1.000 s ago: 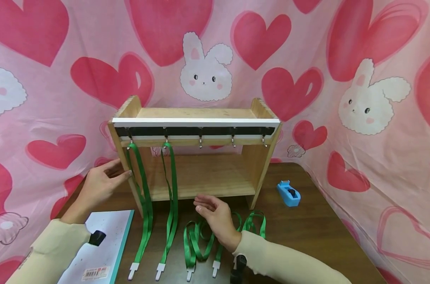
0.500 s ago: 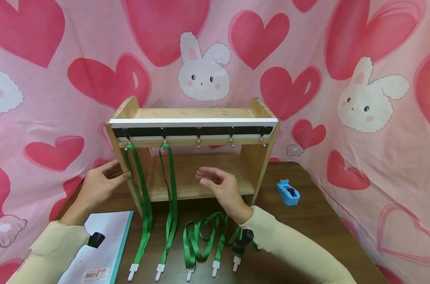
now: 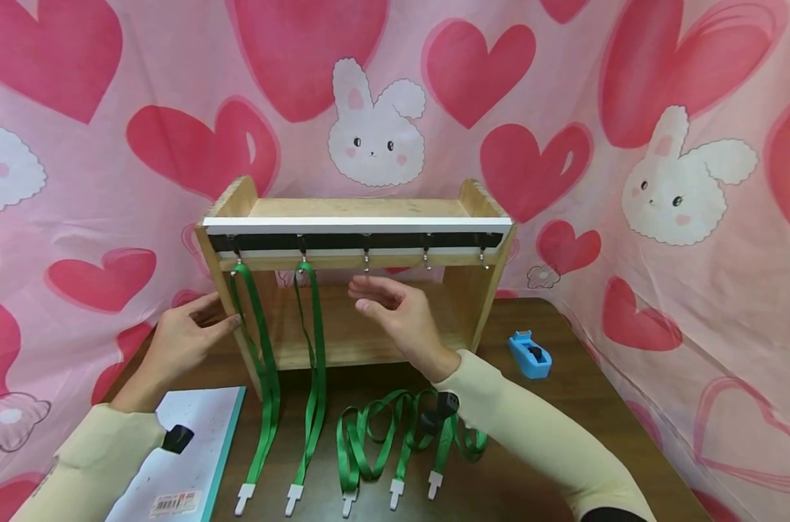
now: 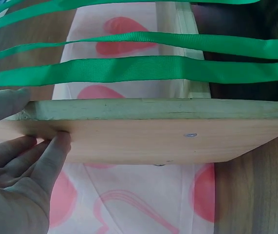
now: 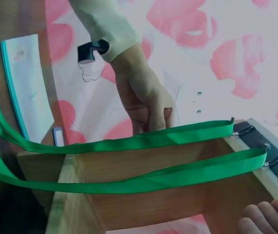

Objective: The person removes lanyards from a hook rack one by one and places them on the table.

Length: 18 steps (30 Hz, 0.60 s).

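Resting with relaxed fingers against the wooden shelf's side in the head view, the left hand steadies it while the right hand hovers loosely open, holding nothing, below the hook rail; the left-wrist view shows fingertips touching the side panel beside two hung green lanyards; the right-wrist view shows them strung from hooks.

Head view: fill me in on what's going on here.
A person's left hand rests against the left side of a wooden shelf on a table. Their right hand is raised, holding nothing, just below the middle hook. Two green lanyards hang from the leftmost hooks; more loose lanyards lie on the table in front.
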Each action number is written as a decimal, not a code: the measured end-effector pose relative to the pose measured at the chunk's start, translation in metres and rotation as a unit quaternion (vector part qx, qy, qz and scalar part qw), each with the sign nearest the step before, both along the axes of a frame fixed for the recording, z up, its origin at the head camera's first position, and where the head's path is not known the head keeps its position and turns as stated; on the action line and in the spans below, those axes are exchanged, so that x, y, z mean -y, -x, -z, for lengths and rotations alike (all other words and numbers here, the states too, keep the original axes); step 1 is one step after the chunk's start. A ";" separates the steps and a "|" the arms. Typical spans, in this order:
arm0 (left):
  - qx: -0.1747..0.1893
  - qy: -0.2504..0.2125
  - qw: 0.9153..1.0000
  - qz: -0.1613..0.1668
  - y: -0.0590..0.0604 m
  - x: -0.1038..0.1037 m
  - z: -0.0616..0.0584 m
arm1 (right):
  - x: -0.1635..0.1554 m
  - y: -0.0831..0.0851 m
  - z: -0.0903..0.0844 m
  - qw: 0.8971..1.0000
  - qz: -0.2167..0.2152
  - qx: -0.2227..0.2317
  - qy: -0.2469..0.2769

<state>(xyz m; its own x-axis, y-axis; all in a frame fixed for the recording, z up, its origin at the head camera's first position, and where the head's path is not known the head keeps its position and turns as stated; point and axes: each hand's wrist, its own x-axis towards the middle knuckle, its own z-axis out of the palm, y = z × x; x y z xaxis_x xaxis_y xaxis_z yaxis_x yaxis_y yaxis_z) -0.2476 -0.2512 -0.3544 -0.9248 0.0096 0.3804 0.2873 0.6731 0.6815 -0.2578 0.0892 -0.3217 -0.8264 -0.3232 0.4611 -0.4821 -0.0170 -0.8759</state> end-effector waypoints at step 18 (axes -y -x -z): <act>-0.003 -0.002 1.000 0.003 0.000 0.000 0.000 | 0.029 0.008 -0.015 0.999 -0.008 -0.014 -0.038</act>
<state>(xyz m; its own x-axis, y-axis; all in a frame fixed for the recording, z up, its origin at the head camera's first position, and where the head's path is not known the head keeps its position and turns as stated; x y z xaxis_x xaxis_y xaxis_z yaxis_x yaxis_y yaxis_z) -0.2477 -0.2517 -0.3540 -0.9221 0.0136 0.3868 0.2961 0.6683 0.6824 -0.2655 0.0603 -0.3071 -0.8082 -0.3712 0.4572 -0.5061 0.0410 -0.8615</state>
